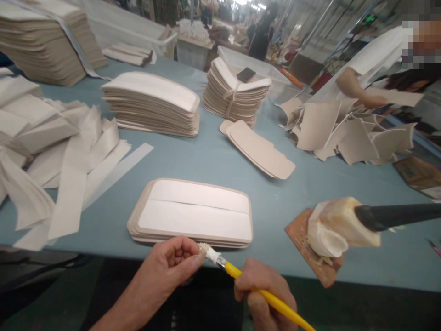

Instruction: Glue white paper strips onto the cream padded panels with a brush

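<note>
My right hand [267, 294] is closed around the yellow handle of a brush [234, 270]. The brush head, coated in white, points up and left. At its tip, the thumb and forefinger of my left hand [179, 262] are pinched on the bristles, the other fingers curled. Just beyond both hands, near the table's front edge, lies a low stack of beige rounded panels [200, 207]; its top one carries white sheeting with a lengthwise slit or seam. To the right, a pale, glue-crusted container [344, 225] with a dark handle stands on a brown board [299, 227].
White strips [69, 170] are heaped at the left. Behind are a panel stack [151, 105], a tied bundle [234, 94] and loose beige pieces [258, 149]. Curved beige pieces [320, 124] lie at the right, near a person [361, 69] holding a piece.
</note>
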Available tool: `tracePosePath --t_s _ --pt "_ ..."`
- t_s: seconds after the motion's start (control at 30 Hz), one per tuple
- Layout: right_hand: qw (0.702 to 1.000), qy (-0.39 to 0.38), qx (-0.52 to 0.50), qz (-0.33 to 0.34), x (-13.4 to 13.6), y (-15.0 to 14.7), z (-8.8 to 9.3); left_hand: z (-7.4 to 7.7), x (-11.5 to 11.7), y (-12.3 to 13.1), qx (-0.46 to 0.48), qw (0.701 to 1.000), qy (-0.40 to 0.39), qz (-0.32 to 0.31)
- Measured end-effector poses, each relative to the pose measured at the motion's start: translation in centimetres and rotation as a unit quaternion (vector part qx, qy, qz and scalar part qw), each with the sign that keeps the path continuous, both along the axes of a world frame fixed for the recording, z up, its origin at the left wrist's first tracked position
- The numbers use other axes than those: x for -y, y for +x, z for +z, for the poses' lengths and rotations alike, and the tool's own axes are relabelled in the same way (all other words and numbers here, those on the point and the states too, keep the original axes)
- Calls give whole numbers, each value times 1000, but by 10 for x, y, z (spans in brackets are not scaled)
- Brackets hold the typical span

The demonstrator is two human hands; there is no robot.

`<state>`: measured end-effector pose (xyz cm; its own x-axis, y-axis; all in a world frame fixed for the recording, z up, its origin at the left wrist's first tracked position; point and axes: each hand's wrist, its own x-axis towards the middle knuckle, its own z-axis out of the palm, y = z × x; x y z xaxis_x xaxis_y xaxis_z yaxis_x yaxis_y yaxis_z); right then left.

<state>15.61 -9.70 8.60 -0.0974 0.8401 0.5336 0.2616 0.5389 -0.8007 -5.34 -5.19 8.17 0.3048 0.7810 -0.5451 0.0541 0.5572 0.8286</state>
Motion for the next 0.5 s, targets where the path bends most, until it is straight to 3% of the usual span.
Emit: tracePosePath --t_s 0.3,0.5 --pt "989 104 108 10 -1 -3 17 3 4 0 14 1000 -7 -18" --pt "994 71 87 6 12 4 12 7 11 1 63 997 -48 -7"
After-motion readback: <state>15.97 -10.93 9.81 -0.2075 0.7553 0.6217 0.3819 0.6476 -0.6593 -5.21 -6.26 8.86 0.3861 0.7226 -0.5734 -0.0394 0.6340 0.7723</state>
